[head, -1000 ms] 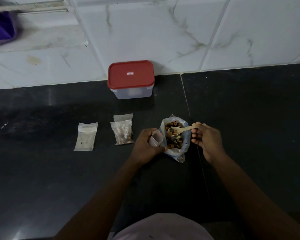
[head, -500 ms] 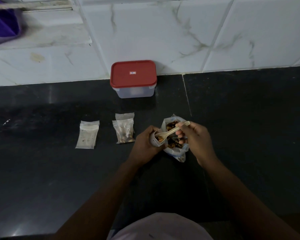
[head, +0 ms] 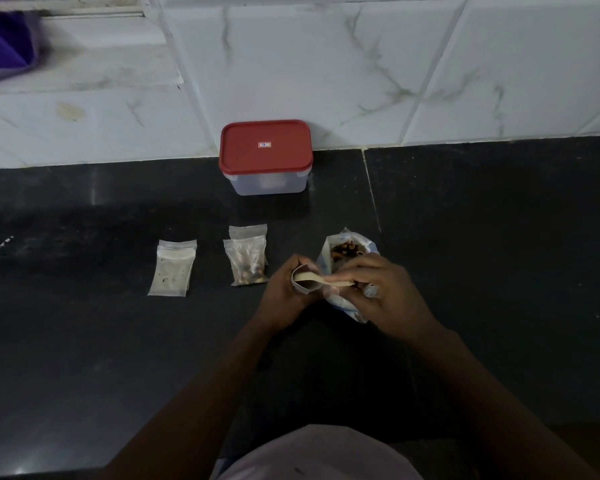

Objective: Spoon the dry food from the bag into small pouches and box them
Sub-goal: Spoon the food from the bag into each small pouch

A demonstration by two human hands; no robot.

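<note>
Fingers of your left hand [head: 284, 289] curl round a small open pouch [head: 300, 287], while your right hand [head: 383, 296] pinches the wooden spoon [head: 329, 281], its bowl inside the pouch mouth. The bag [head: 326, 259] of dry food stands just behind both hands.

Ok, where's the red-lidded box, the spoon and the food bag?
Clear plastic box with red lid [head: 266, 154], head view, on the lid.
Pale wooden spoon [head: 324, 281], head view, on its handle.
Clear plastic bag of dry food [head: 325, 259], head view, on its left wall.
</note>
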